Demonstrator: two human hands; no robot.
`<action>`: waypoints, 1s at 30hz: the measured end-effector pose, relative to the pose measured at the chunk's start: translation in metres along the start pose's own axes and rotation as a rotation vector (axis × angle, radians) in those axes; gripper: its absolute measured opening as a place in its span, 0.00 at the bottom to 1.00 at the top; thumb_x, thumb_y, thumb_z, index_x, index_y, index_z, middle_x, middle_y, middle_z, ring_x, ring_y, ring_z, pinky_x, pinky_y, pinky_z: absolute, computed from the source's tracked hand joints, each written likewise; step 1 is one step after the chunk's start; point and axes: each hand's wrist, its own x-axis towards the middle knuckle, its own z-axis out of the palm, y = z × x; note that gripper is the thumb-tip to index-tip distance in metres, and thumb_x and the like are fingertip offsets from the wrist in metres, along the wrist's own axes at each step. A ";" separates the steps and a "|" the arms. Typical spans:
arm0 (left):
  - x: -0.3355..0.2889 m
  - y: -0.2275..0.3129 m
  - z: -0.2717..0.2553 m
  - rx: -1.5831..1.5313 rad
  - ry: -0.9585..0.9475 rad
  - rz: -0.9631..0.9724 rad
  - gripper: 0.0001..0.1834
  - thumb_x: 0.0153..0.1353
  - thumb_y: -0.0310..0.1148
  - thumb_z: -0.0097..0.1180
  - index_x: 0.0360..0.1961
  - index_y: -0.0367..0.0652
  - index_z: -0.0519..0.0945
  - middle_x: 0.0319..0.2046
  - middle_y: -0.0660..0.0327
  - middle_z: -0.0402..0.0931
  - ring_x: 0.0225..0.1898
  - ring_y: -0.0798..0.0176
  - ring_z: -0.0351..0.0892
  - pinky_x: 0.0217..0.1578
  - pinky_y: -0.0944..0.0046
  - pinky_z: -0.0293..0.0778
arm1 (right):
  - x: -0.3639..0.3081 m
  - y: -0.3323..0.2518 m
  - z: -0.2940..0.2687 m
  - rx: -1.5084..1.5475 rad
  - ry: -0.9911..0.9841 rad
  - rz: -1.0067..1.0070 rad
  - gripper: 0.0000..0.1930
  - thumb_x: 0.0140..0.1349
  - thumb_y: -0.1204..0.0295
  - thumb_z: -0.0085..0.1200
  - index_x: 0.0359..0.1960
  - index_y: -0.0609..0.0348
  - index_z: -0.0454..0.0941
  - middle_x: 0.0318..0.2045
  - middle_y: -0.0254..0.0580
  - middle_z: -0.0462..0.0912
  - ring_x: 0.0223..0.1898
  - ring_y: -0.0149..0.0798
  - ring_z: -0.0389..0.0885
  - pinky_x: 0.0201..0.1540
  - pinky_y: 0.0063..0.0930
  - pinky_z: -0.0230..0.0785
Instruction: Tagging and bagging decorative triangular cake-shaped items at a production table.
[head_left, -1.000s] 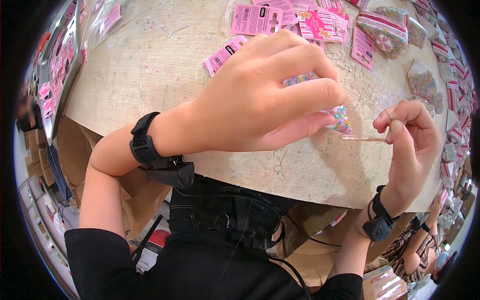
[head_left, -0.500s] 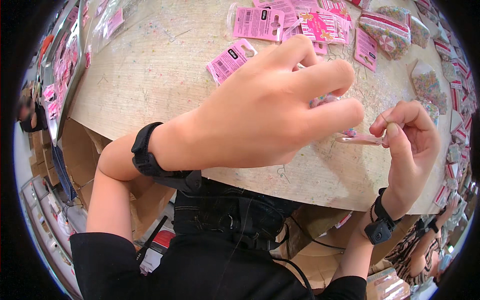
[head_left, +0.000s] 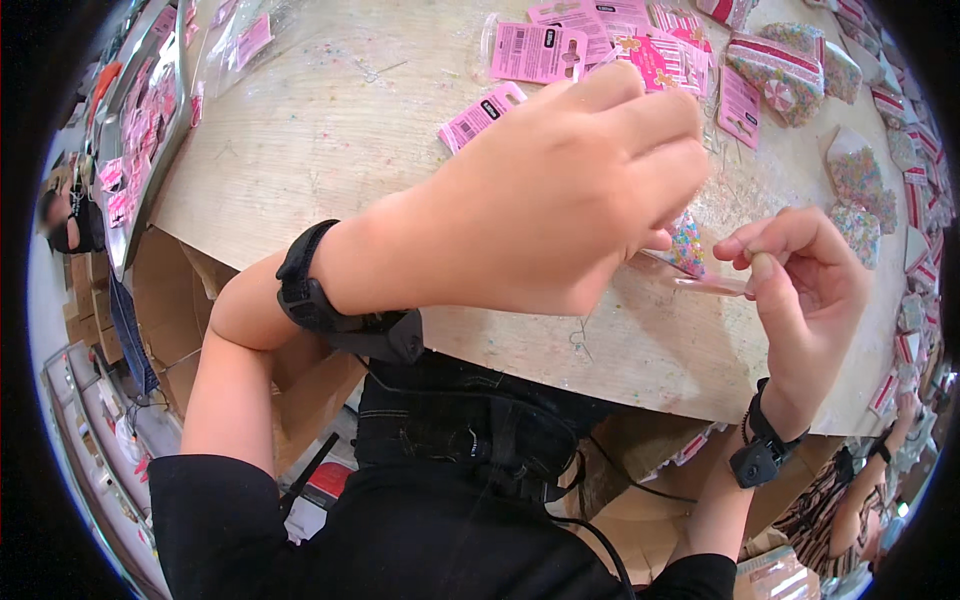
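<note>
My left hand (head_left: 590, 195) reaches across the table with its fingers curled down and closed. From beneath its fingers sticks out the end of a piece covered in multicoloured sprinkles (head_left: 688, 247), like the cake-slice ornaments nearby; the fingertips on it are mostly hidden. Between thumb and forefinger, my right hand (head_left: 805, 275) pinches the edge of a clear plastic bag (head_left: 705, 285). The bag stretches left towards the sprinkled piece, and I cannot tell whether the piece is inside it.
Pink header cards (head_left: 540, 52) lie beyond my left hand. Sprinkled cake-slice ornaments (head_left: 775, 72) crowd the far right and right edge. A metal tray (head_left: 150, 150) of pink pieces stands at left, near clear bags (head_left: 245, 40). Thin wire hooks (head_left: 580, 340) and loose sprinkles dot the wooden table.
The fingers of my left hand have curled in further, and more of the sprinkled piece shows under them. My right hand keeps its pinch on the bag and has shifted slightly left.
</note>
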 end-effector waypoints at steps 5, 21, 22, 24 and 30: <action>-0.008 -0.019 0.009 -0.151 0.095 0.015 0.26 0.41 0.33 0.69 0.41 0.40 0.70 0.35 0.56 0.69 0.40 0.50 0.72 0.40 0.56 0.70 | 0.004 0.017 0.008 -0.088 0.036 -0.197 0.06 0.50 0.88 0.51 0.30 0.68 0.74 0.34 0.48 0.82 0.34 0.28 0.79 0.33 0.17 0.69; -0.014 0.000 0.012 -0.150 0.081 -0.063 0.28 0.32 0.31 0.68 0.40 0.41 0.74 0.30 0.56 0.64 0.31 0.52 0.68 0.30 0.60 0.66 | -0.008 0.006 0.016 -0.370 -0.049 -0.398 0.09 0.47 0.91 0.49 0.31 0.68 0.73 0.38 0.62 0.83 0.37 0.35 0.81 0.35 0.19 0.69; -0.014 0.000 0.012 -0.151 0.079 -0.064 0.28 0.32 0.31 0.68 0.40 0.41 0.74 0.30 0.56 0.64 0.31 0.52 0.68 0.30 0.60 0.66 | -0.008 0.006 0.016 -0.369 -0.048 -0.396 0.09 0.47 0.91 0.49 0.31 0.68 0.73 0.38 0.62 0.83 0.37 0.35 0.81 0.35 0.19 0.69; -0.014 0.001 0.013 -0.177 0.085 -0.071 0.27 0.32 0.31 0.67 0.39 0.41 0.74 0.30 0.56 0.64 0.31 0.52 0.67 0.30 0.60 0.65 | -0.008 0.006 0.016 -0.341 -0.053 -0.409 0.09 0.47 0.91 0.49 0.31 0.68 0.73 0.38 0.61 0.83 0.38 0.36 0.81 0.36 0.19 0.69; -0.015 0.001 0.011 -0.189 0.074 -0.082 0.28 0.31 0.31 0.68 0.39 0.40 0.74 0.31 0.55 0.64 0.32 0.51 0.67 0.30 0.59 0.65 | -0.008 0.007 0.017 -0.337 -0.051 -0.394 0.10 0.47 0.91 0.48 0.31 0.68 0.73 0.38 0.60 0.82 0.40 0.37 0.82 0.37 0.19 0.69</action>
